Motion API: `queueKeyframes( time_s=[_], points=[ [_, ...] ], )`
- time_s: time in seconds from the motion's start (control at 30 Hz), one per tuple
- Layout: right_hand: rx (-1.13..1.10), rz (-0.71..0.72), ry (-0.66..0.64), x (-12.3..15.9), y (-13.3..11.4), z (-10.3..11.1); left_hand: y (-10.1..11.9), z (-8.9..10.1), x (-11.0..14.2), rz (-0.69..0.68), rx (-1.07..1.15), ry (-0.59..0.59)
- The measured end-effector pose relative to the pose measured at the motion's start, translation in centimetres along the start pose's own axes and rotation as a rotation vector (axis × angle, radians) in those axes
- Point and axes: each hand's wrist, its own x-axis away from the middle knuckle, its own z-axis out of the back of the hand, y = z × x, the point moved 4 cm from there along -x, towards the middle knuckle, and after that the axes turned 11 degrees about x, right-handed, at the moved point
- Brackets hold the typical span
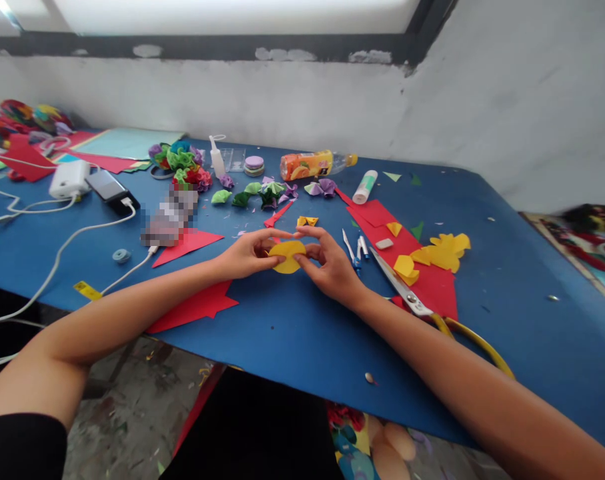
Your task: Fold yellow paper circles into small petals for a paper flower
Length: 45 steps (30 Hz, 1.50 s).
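Between both hands, just above the blue table, is a round piece of yellow paper point(288, 259). My left hand point(250, 253) pinches its left side, thumb in front. From the other side my right hand point(325, 263) grips it with thumb and fingers, and the fingertips of the two hands nearly meet above it. Small folded yellow paper pieces point(307, 221) lie just behind the hands. Right of my right hand are a compass point(351, 248) and large scissors point(407, 293) with yellow handles, the blades resting on red paper point(435, 293).
The blue table point(262, 360) carries crumpled paper flowers point(182, 160), an orange-labelled bottle point(307, 165), a glue stick point(365, 187) and an eraser point(384, 244). Yellow paper scraps point(445, 253) lie at the right. White cables point(72, 233) run by a phone point(111, 190) and a power bank point(68, 179).
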Motion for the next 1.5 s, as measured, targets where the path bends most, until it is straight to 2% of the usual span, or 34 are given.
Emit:
queueKeyframes(
  time_s=[0.17, 0.27, 0.43, 0.6, 0.77, 0.83, 1.17, 1.5],
  points=[
    [0.187, 0.163, -0.03, 0.2, -1.3, -0.1, 0.1, 0.5, 0.0, 0.02, 0.007, 0.088],
    [0.357, 0.273, -0.042, 0.3, -1.5, -0.1, 0.0, 0.8, -0.2, 0.035, 0.086, 0.125],
    [0.48, 0.315, -0.093, 0.4, -1.2, -0.1, 0.2, 0.7, -0.3, 0.03, 0.213, 0.12],
    [0.367, 0.223, -0.019, 0.1, -1.4, 0.2, 0.4, 0.5, -0.1, 0.034, 0.108, 0.099],
    [0.131, -0.056, 0.022, -0.3, -0.7, 0.4, 0.5, 0.0, 0.2, 0.034, -0.03, -0.033],
    [0.071, -0.127, 0.044, -0.3, -0.4, 0.4, 0.4, -0.2, 0.2, 0.042, -0.047, -0.068],
    [0.166, -0.118, -0.021, -0.4, -0.8, 0.3, -0.4, -0.2, 0.0, 0.058, -0.029, -0.11],
    [0.179, -0.144, -0.038, -0.5, -1.0, 0.4, -0.1, -0.3, 0.1, -0.008, -0.191, -0.189]
  ],
)
